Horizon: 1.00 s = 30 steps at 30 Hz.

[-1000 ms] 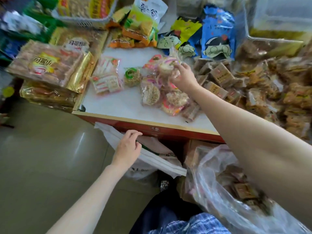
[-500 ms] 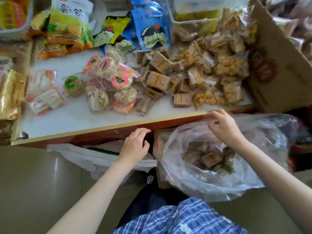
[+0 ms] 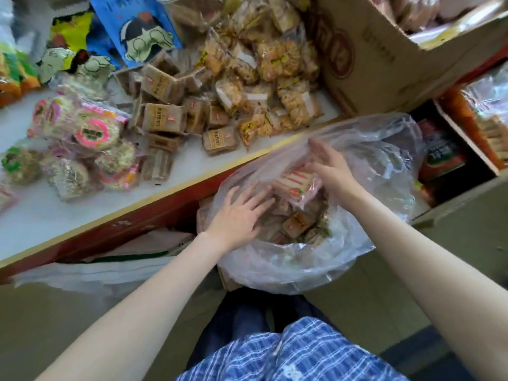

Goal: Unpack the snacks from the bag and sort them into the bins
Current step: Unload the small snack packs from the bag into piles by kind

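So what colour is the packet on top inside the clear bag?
The packet is white with red stripes, seen through the clear bag in the head view.

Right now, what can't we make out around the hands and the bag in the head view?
- Right hand: fingertips blurred by motion and behind the film of the clear bag, so its hold on the striped packet is unclear.
- Bag contents: lower snacks hidden under the left hand and crinkled plastic; no count possible.
- Cardboard box: cut off by the top edge; contents mostly unseen.
- Print on the brown packets: too small and blurred.
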Tool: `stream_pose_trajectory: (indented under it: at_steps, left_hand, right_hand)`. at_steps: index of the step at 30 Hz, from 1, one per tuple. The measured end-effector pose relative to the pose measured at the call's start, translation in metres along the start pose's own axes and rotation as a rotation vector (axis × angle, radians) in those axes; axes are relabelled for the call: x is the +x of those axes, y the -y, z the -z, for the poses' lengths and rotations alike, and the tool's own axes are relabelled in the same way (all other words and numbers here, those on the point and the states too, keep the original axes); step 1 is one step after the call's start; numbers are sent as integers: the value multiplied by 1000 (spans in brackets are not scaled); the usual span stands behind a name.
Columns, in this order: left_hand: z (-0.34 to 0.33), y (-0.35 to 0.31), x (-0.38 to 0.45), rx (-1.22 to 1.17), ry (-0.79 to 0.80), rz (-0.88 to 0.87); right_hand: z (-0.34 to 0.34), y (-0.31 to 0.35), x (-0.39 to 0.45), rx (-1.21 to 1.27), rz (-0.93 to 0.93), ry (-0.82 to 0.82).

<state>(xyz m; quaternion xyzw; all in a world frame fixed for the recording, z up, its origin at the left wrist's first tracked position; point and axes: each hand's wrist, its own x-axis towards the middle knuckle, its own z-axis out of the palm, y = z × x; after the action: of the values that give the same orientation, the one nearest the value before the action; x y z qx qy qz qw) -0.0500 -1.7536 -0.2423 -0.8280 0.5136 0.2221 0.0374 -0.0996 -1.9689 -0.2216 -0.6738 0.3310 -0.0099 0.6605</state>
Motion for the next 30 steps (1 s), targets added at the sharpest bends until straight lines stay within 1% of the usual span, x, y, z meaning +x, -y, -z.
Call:
stream_pose_trajectory:
  at_steps: [2, 3, 4, 5, 6, 8, 10, 11, 12, 13, 14, 15, 17, 20, 21, 22, 24, 26, 27, 30]
  left_hand:
    - [-1, -2, 17, 115, 86, 19]
    - [2, 3, 24, 154, 102, 79]
    - [4, 10, 29, 171, 109, 154]
    - [7, 19, 32, 178, 124, 207]
    - [9, 27, 34, 183, 149, 222]
    - [11, 37, 30, 189, 192, 195]
    - [8, 37, 22, 143, 196, 184]
    - [5, 37, 18, 111, 182, 190]
    - [1, 35, 13, 85, 159, 199]
    - [-2, 34, 10, 72, 136, 210]
    - [-5, 33, 6, 65, 117, 220]
    - [-7, 32, 3, 54, 101, 232]
    - [-12, 27, -4, 8, 79, 274]
    - [-20, 19, -14, -92, 75, 345]
    - [-22, 15, -17, -130, 83, 368]
    - [-23, 11, -19, -170, 92, 389]
    - [-24, 2, -21, -244, 105, 419]
    - [-23, -6, -22, -306, 98, 440]
    - [-22, -9, -22, -347, 83, 454]
    - [-12, -18, -24, -541, -25, 542]
  right_hand:
    - [8, 17, 8, 45, 88, -51]
    - [12, 23, 12, 0, 135, -55]
    - [17, 27, 14, -120, 188, -57]
    - [22, 25, 15, -290, 245, -57]
    - [25, 20, 13, -466, 297, -52]
    - [26, -4, 4, -735, 392, 8]
    - [18, -34, -6, -954, 492, 131]
    - [14, -48, -7, -1068, 507, 202]
    - [9, -58, -6, -1197, 455, 270]
    - [6, -65, -3, -1322, 361, 311]
    - [3, -70, 2, -1410, 293, 312]
    - [1, -73, 5, -1442, 265, 289]
    - [-5, -76, 7, -1453, 288, 266]
    - [-3, -80, -2, -1440, 421, 264]
    - [-1, -75, -9, -1395, 423, 327]
    - [3, -73, -15, -1317, 444, 348]
    - [18, -69, -25, -1188, 398, 460]
    - [33, -61, -30, -1093, 380, 504]
    - [38, -53, -33, -1056, 402, 493]
    - [41, -33, -35, -958, 577, 407]
